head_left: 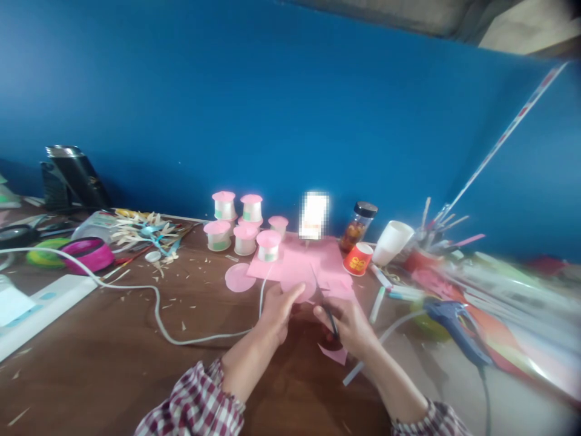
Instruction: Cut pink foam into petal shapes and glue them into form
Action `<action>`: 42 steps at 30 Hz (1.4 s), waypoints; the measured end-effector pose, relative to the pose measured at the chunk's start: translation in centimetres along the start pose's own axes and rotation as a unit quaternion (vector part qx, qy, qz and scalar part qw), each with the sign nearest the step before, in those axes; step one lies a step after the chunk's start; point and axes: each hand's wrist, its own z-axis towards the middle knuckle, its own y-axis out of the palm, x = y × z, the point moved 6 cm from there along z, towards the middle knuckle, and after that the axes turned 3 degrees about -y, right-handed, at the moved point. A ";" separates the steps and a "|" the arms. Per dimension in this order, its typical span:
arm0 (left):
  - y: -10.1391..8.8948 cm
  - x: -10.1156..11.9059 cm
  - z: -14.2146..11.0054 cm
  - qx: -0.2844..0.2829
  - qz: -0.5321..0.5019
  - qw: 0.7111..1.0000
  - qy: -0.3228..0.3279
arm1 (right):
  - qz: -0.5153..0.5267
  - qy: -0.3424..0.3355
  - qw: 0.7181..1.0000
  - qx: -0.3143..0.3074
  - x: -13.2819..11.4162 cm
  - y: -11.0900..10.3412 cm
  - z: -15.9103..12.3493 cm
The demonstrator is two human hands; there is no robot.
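Both busy: left hand [276,310] pinching a disc [294,279], right hand [348,322] gripping scissors [333,327] alongside; guessing you're trimming, next needing slow turns.

my left sleeve [195,402] is of checked cloth, with squares in dark wine red, in white, and in a paler mixed red. at its end it is gathered, so the edge is wavy like a small frill, and above this it is puffed. my right sleeve [429,421] shows the same check, somewhat blurred. my left hand [278,309] and right hand [351,324] are bare.
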 end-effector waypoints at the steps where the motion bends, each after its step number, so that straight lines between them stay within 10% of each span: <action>1: 0.0 -0.1 0.1 -0.007 -0.002 1.000 -0.002 | 0.001 0.000 1.000 -0.001 0.0 0.0 0.0; 42: 0.5 0.7 -0.7 0.005 0.004 1.000 -0.002 | 0.045 -0.008 0.999 0.011 1.0 -0.1 0.0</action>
